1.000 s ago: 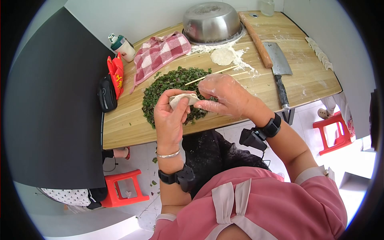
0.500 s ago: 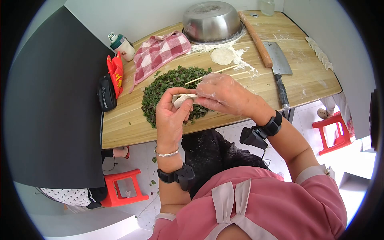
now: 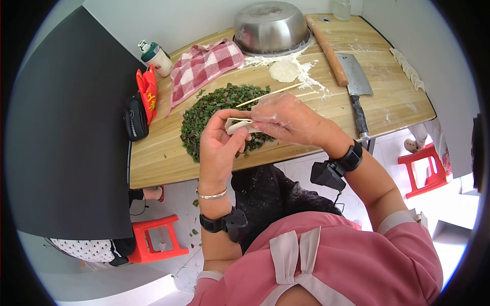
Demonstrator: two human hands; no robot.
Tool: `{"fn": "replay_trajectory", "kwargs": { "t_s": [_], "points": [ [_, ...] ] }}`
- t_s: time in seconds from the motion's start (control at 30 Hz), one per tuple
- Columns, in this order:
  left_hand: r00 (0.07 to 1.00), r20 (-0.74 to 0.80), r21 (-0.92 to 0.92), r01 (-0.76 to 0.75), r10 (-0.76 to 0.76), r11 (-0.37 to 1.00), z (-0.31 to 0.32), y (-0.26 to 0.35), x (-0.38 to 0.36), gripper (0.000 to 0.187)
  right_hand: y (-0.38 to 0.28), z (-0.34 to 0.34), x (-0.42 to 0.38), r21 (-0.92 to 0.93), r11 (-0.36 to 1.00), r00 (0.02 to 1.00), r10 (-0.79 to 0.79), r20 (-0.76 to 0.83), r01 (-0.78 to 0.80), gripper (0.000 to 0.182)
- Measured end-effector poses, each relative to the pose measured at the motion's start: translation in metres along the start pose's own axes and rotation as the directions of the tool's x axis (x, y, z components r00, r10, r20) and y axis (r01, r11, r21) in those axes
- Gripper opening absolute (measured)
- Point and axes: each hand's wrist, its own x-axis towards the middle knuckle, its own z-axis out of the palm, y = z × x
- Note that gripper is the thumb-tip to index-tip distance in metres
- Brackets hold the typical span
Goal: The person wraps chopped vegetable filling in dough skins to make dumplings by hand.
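Observation:
A folded dumpling (image 3: 236, 126) with dark green filling showing at its top opening is held between my two hands. My left hand (image 3: 220, 140) cups it with thumb and fingers. From the other side, the floury fingers of my right hand (image 3: 288, 118) pinch the wrapper's edge; their tips are partly hidden. Beneath my hands spreads a pile of chopped greens (image 3: 204, 115) on the wooden table (image 3: 158, 171). A pair of chopsticks (image 3: 278, 93) rests against the pile, the ends pointing towards a flat round wrapper (image 3: 284, 71) among loose flour.
An upturned metal basin (image 3: 269, 28), rolling pin (image 3: 329, 51) and cleaver (image 3: 356, 76) lie at the back and right. Several finished dumplings (image 3: 407, 68) line the right edge. A checked cloth (image 3: 204, 69), a bottle (image 3: 155, 58) and a black case (image 3: 136, 117) are at left.
My right fingers have shifted slightly along the wrapper's edge. The dumpling has turned a little, and its opening with the green filling shows more clearly.

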Motion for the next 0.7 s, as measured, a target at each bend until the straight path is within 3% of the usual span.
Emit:
{"fn": "replay_trajectory", "kwargs": {
  "t_s": [0.13,0.2,0.23,0.5,0.63,0.7],
  "points": [
    [0.999,0.041,-0.022,-0.031,0.032,0.999,-0.003,0.000,0.000,0.018,0.000,-0.006,0.003,-0.031,0.998,0.998,-0.053,0.022,0.054,0.025],
    [0.996,0.084,-0.011,-0.015,0.016,1.000,-0.004,0.001,0.001,0.018,-0.004,-0.016,0.004,-0.110,0.991,0.978,0.100,0.184,-0.080,0.032],
    [0.996,0.083,-0.011,-0.016,0.017,1.000,-0.004,0.000,0.001,0.018,-0.003,-0.015,0.005,-0.110,0.991,0.978,0.099,0.184,-0.079,0.032],
    [0.995,0.071,0.084,0.060,-0.066,0.995,-0.003,0.001,-0.001,0.020,0.001,-0.003,0.005,-0.034,0.999,0.996,0.004,0.089,0.000,0.024],
    [0.995,0.101,0.031,-0.013,0.010,0.999,0.000,-0.001,0.000,0.029,0.000,-0.002,0.010,-0.060,0.998,0.999,0.017,0.042,-0.014,0.020],
    [0.990,-0.112,-0.124,-0.095,0.081,0.988,0.006,-0.006,0.002,0.035,0.003,0.001,0.013,-0.150,0.989,0.996,-0.012,-0.088,-0.001,0.020]
  ]
}}
